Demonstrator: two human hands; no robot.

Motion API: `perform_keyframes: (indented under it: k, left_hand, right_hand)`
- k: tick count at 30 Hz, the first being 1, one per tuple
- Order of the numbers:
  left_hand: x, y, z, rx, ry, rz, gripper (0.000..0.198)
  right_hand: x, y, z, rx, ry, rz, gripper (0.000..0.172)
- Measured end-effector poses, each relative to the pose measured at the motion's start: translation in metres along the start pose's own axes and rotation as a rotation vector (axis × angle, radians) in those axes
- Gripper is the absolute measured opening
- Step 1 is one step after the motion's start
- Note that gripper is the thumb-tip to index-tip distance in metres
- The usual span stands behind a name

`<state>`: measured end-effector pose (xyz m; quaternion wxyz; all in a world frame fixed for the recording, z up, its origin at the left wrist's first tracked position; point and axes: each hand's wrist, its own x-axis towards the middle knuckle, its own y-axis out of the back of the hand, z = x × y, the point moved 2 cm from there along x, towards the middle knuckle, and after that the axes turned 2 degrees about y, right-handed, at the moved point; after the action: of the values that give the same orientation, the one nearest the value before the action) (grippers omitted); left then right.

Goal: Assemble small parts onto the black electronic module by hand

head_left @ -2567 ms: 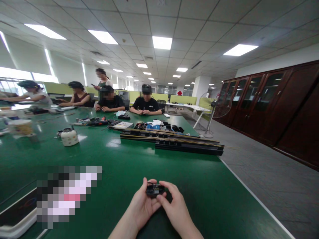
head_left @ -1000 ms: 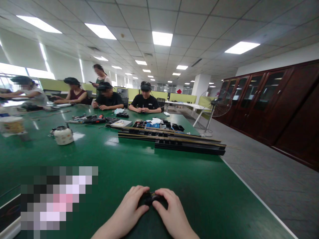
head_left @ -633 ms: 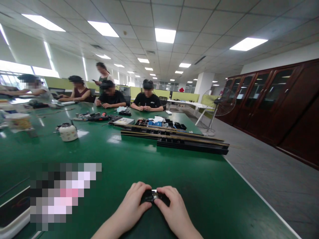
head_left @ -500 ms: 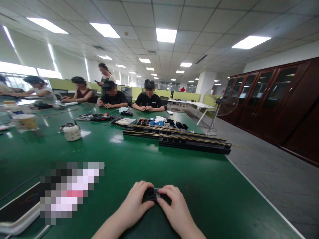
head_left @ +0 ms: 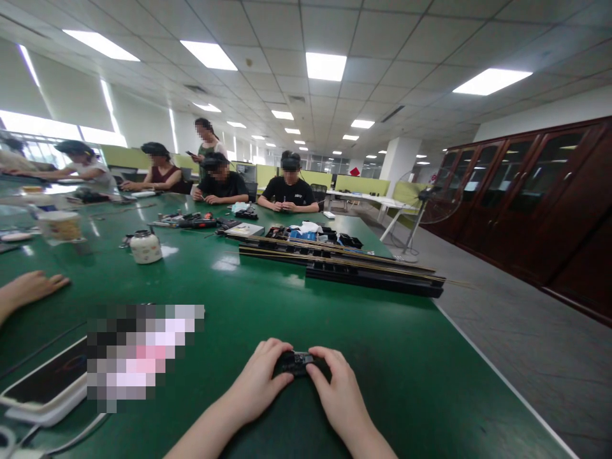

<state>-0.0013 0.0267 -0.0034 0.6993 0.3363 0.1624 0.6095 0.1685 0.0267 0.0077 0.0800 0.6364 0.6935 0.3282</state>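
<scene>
Between both hands, low in the middle of the head view, is a small black part [head_left: 299,362] with some grey on its upper face. I cannot make out its exact kind. My left hand [head_left: 265,373] pinches its left end with thumb and fingers, the fingers along the far edge. On the right end, my right hand [head_left: 337,382] is closed the same way, its thumb lying near the grey piece. The hands partly cover both ends of the part. Beneath them lies the green tabletop [head_left: 229,344].
Black channel strips with thin brass-coloured rods [head_left: 373,277] lie across the table ahead. Behind them are black and blue parts [head_left: 306,234]. A white jar [head_left: 146,247] and a white-edged device with cables [head_left: 52,389] are on the left. Another person's hand [head_left: 33,290] rests at far left.
Another person's hand has come into view at the left. My hands still hold the black part, which sits slightly higher in view with its grey face showing more. The view has shifted a little.
</scene>
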Motion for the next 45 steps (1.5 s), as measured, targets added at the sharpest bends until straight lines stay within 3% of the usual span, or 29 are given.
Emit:
perform_keyframes:
  k: [12,22,27,35,41,45]
  left_hand:
    - [0.002,-0.001,-0.003,-0.029,0.082,0.002,0.045]
    - [0.001,0.001,0.001,-0.018,0.025,-0.013,0.034]
    - [0.001,0.000,-0.003,-0.024,0.026,-0.006,0.037]
    - [0.001,-0.002,-0.004,-0.013,0.015,-0.003,0.037]
    - [0.001,-0.003,-0.005,0.001,0.009,0.000,0.035]
    - [0.001,-0.004,-0.006,0.001,-0.003,0.009,0.034]
  right_hand:
    - [0.008,0.022,0.024,-0.010,-0.120,0.155,0.023]
    - [0.011,0.039,0.038,0.039,-0.238,0.246,0.031]
    - [0.010,0.041,0.034,0.044,-0.196,0.324,0.034]
    - [0.000,0.011,0.005,0.031,-0.010,0.038,0.022]
    - [-0.004,0.005,-0.014,0.051,0.176,0.025,0.020]
    - [-0.002,0.001,-0.012,-0.054,0.169,-0.019,0.018]
